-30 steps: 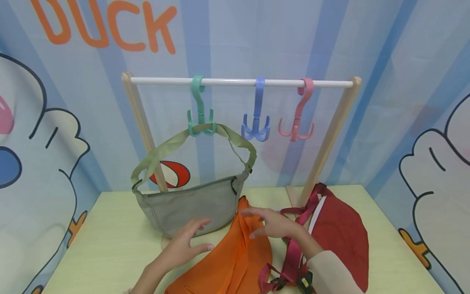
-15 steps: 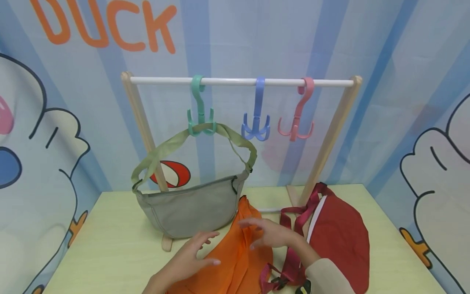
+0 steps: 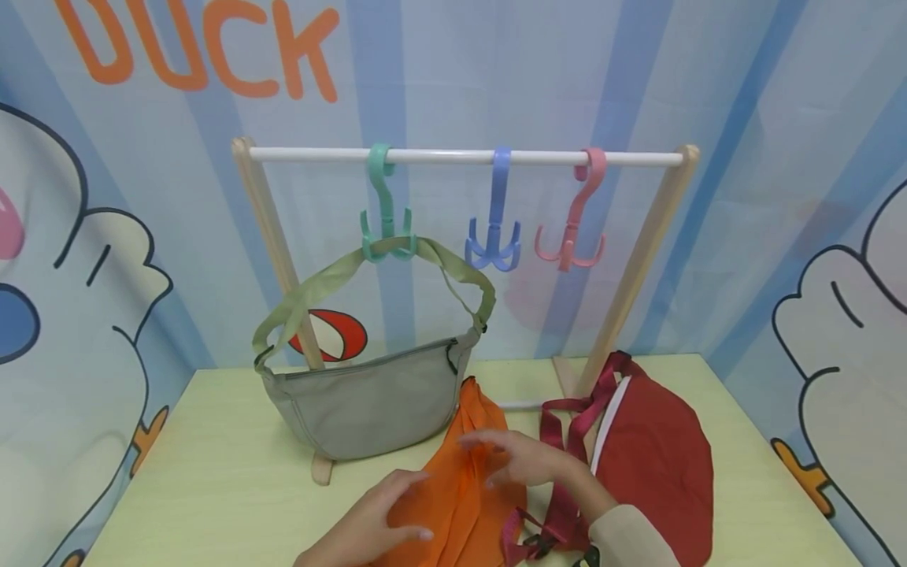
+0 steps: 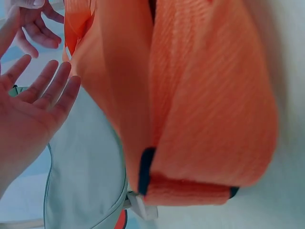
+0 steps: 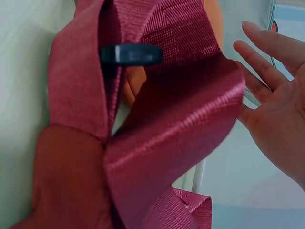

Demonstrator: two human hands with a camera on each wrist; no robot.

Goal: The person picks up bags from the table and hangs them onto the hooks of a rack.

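The orange bag (image 3: 457,492) lies near on the tabletop (image 3: 205,480), left of the red bag (image 3: 662,465), probably light and floppy, best lifted by its wide strap (image 4: 217,119); left grip (image 3: 375,516) and right grip (image 3: 526,459) are both released.

- Head view: bright, even, diffuse light; slight glare on white rail (image 3: 442,157).
- L wrist view: cooler tint; close-up orange strap (image 4: 209,105) a bit soft, faint shadow beside it.
- R wrist view: sheen on maroon strap (image 5: 176,126); blk buckle (image 5: 132,55) blurry.
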